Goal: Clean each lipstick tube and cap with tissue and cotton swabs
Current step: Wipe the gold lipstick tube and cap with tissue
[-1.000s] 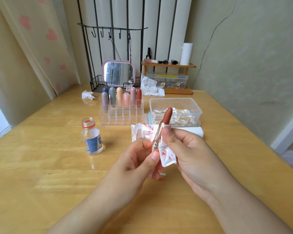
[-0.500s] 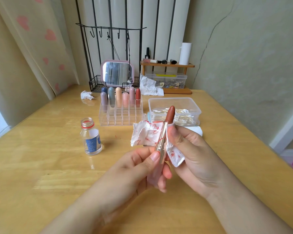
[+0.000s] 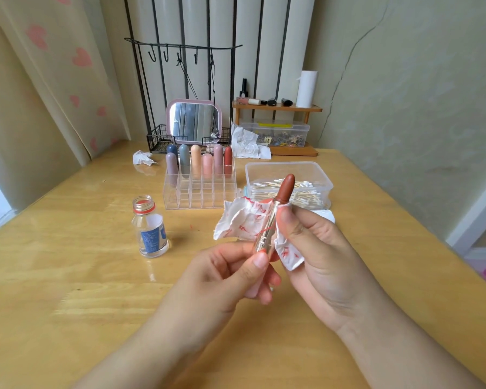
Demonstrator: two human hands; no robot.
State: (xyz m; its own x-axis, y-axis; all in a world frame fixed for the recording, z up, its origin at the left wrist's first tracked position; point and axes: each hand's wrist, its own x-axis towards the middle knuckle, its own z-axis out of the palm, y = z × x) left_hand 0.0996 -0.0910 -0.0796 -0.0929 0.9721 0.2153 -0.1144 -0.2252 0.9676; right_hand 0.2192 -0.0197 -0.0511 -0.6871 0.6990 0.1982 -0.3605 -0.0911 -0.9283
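Note:
An uncapped lipstick with a silver tube and a brown-red bullet stands tilted above the table's middle. My left hand pinches its lower end between thumb and fingers. My right hand holds a white tissue smeared with red against the silver tube, thumb near the tube's top. Several capped lipsticks stand in the back rows of a clear acrylic organizer. A clear plastic box of cotton swabs sits just behind my hands.
An open small glass bottle with a blue label stands left of my hands. Crumpled tissues lie farther back, near a pink mirror and a black wire rack. A wooden shelf with a storage box stands at the back right.
Both hands have lifted the lipstick a little and tilted it more upright. The tissue has spread out to the left of the tube.

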